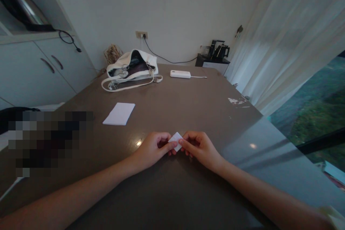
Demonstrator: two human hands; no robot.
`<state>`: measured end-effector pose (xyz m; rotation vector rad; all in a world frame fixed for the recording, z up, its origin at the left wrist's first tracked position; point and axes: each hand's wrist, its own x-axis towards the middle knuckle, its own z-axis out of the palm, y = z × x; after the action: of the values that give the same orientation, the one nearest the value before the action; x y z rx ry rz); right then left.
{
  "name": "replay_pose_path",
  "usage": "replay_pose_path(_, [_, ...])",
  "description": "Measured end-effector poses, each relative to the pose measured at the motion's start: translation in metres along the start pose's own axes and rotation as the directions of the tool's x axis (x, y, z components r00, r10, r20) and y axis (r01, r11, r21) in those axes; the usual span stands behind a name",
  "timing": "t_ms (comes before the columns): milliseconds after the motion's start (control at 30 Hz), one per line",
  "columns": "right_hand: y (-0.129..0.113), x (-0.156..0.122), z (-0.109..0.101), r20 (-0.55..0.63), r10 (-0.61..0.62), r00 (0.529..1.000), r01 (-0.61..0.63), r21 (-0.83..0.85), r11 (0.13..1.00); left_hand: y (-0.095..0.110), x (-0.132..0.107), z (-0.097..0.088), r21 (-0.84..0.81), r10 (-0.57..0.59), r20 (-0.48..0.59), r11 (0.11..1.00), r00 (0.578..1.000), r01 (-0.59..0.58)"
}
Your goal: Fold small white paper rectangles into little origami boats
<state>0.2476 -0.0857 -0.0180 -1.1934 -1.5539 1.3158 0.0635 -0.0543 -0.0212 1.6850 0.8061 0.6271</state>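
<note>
A small folded piece of white paper [176, 140] is held between both hands just above the brown table [188, 107]. My left hand [153, 149] pinches its left edge with thumb and fingers closed. My right hand [201, 147] pinches its right edge, fingers curled. Both forearms rest on the table near its front edge.
A stack of white paper sheets [119, 113] lies to the left beyond my hands. A white handbag [132, 69] and a white power bank [180, 74] with a cable sit at the far end. Cabinets stand on the left, a curtain on the right.
</note>
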Motion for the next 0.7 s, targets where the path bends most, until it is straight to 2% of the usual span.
replay_pose_path(133, [-0.001, -0.001, 0.0, 0.021, -0.015, 1.0, 0.016, -0.024, 1.0, 0.001, -0.002, 0.003, 0.097, 0.015, -0.025, 0.995, 1.0, -0.012])
replay_pose_path(267, [-0.001, -0.001, -0.002, -0.036, -0.062, 0.997, 0.06, -0.065, 0.996, 0.005, -0.004, 0.003, 0.196, 0.066, -0.035, 0.979, 0.997, -0.058])
replay_pose_path(400, [-0.001, -0.001, -0.005, -0.086, -0.205, 0.975, 0.177, -0.252, 0.951, 0.009, -0.005, -0.001, 0.264, 0.153, -0.101, 0.957, 0.983, -0.122])
replay_pose_path(500, [-0.004, -0.002, -0.01, -0.023, -0.348, 0.937, 0.312, -0.395, 0.864, 0.009, -0.006, -0.006, 0.393, 0.285, -0.125, 0.894, 0.95, -0.216])
replay_pose_path(600, [-0.008, -0.003, -0.016, 0.087, -0.434, 0.897, 0.417, -0.495, 0.762, 0.006, -0.007, -0.011, 0.543, 0.423, -0.025, 0.767, 0.906, -0.343])
replay_pose_path(700, [-0.009, -0.002, -0.022, 0.251, -0.454, 0.855, 0.509, -0.576, 0.64, 0.002, -0.006, -0.016, 0.622, 0.45, 0.133, 0.656, 0.883, -0.428])
